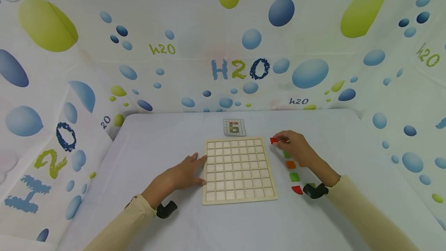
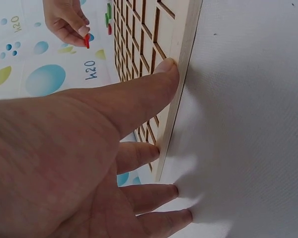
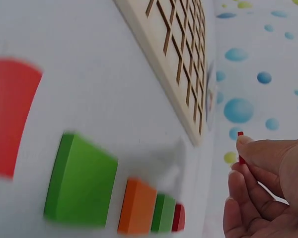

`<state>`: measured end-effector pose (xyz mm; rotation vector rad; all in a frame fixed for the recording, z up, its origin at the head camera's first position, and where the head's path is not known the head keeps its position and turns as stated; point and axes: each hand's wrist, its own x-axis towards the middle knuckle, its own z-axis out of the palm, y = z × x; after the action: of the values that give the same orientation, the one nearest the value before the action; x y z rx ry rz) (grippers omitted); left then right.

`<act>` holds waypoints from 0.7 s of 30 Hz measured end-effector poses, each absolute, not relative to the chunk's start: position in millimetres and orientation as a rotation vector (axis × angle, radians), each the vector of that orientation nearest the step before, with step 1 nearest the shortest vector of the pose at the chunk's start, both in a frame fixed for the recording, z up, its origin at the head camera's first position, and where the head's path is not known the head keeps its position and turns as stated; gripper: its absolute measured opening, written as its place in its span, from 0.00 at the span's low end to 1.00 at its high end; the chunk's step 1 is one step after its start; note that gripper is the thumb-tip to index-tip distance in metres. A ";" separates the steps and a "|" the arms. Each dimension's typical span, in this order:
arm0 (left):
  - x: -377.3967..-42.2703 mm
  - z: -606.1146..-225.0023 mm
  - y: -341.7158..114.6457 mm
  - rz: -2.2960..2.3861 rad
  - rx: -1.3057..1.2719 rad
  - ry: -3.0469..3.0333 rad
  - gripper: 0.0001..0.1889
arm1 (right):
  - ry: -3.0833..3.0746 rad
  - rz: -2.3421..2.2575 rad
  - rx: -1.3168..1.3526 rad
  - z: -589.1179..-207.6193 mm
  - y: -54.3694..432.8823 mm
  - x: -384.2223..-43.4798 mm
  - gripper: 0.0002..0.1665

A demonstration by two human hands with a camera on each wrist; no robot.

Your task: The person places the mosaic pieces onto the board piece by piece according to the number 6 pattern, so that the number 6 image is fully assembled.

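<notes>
A pale wooden grid board (image 1: pixel 239 171) lies flat on the table, its square cells bare. My left hand (image 1: pixel 184 173) rests at the board's left side, fingers spread. In the left wrist view, the thumb (image 2: pixel 144 96) and one finger touch the board's edge; the other visible fingertips are lower, by the cloth. Beyond the board's far right corner, my right hand (image 1: pixel 294 146) pinches a small red piece (image 1: pixel 273 140) between thumb and fingers, raised above the table in the right wrist view. The piece has a curved edge.
Right of the board lie loose pieces: a green square (image 1: pixel 294 177), an orange square (image 1: pixel 290 164), a red rounded piece (image 1: pixel 297 190) and several others, partly hidden under the right arm. A card with a coloured grid pattern (image 1: pixel 234 127) lies behind the board. Patterned cloth (image 1: pixel 195 76) hangs behind the table.
</notes>
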<state>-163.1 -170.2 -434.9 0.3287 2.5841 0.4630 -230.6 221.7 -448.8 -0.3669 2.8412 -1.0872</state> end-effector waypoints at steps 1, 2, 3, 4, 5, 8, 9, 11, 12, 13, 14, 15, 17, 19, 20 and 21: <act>-163.0 -435.1 -170.1 0.463 0.328 2.584 0.47 | 2.848 -1.085 -0.395 -449.6 217.4 -231.0 0.16; -162.8 -434.8 -170.1 0.462 0.331 2.585 0.47 | 2.854 -1.084 -0.414 -450.7 212.9 -231.3 0.15; -162.7 -434.5 -170.0 0.461 0.331 2.584 0.47 | 2.850 -1.091 -0.430 -451.4 208.5 -231.4 0.15; -162.7 -434.1 -169.8 0.459 0.333 2.585 0.47 | 2.843 -1.096 -0.438 -452.2 204.0 -231.6 0.14; -162.5 -433.7 -169.6 0.459 0.333 2.586 0.47 | 2.835 -1.099 -0.451 -453.0 199.6 -231.6 0.14; -162.2 -432.4 -169.2 0.463 0.340 2.588 0.47 | 2.804 -1.108 -0.464 -455.3 186.3 -231.3 0.15; -162.0 -432.0 -169.1 0.466 0.340 2.588 0.47 | 2.796 -1.107 -0.466 -456.2 182.3 -231.4 0.15; -161.6 -431.3 -169.0 0.468 0.343 2.590 0.46 | 2.797 -1.090 -0.480 -458.1 174.5 -232.0 0.15; -161.5 -431.1 -169.0 0.469 0.343 2.590 0.46 | 2.796 -1.083 -0.480 -458.7 170.8 -232.1 0.15; -161.5 -430.8 -168.9 0.470 0.344 2.591 0.46 | 2.797 -1.075 -0.481 -459.2 167.3 -232.4 0.15; -161.7 -431.0 -168.9 0.468 0.343 2.591 0.46 | 2.796 -1.071 -0.485 -459.6 164.0 -232.5 0.15; -161.8 -431.2 -169.0 0.467 0.344 2.590 0.46 | 2.795 -1.067 -0.481 -460.0 160.7 -232.6 0.15; -162.2 -431.8 -169.0 0.466 0.344 2.591 0.46 | 2.790 -1.072 -0.473 -460.6 154.7 -233.0 0.16; -162.2 -432.5 -169.1 0.467 0.340 2.590 0.46 | 2.784 -1.068 -0.472 -461.3 149.7 -233.5 0.16; -162.3 -433.2 -169.3 0.467 0.339 2.590 0.46 | 2.779 -1.069 -0.468 -461.9 147.4 -233.9 0.16; -162.1 -433.5 -169.5 0.469 0.341 2.590 0.46 | 2.774 -1.069 -0.464 -462.7 145.5 -234.6 0.16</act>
<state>-162.1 -169.5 -433.5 0.3405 2.5901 0.4695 -234.6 145.5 -462.7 -0.4641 2.7737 -1.0685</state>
